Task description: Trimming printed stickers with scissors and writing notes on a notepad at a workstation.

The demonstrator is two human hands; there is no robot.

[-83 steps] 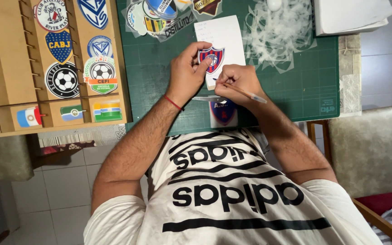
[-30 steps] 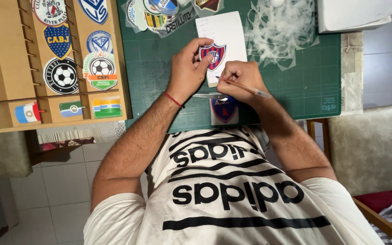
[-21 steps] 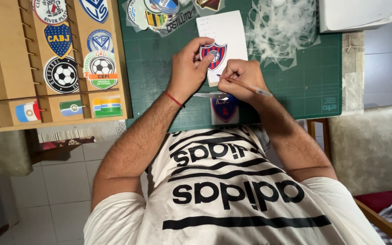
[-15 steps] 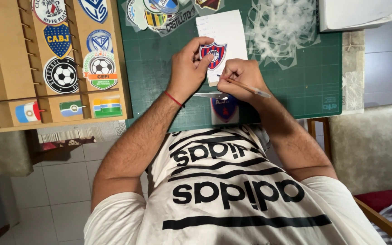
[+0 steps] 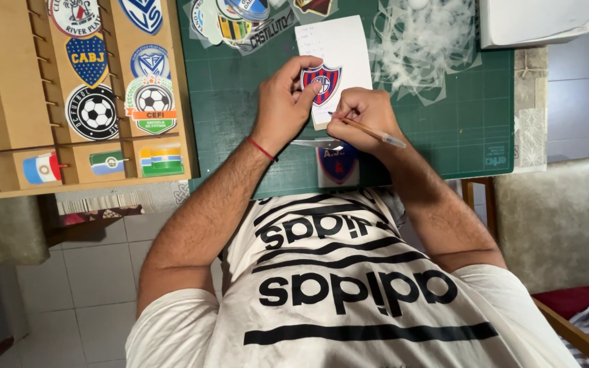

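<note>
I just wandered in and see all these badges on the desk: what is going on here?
A person in a white shirt with black lettering sits at a green cutting mat. The left hand pins a red and blue shield sticker on its white backing sheet. The right hand grips a thin pen-like tool beside the sticker. More badge stickers lie at the mat's top edge, and a wooden rack on the left holds others.
</note>
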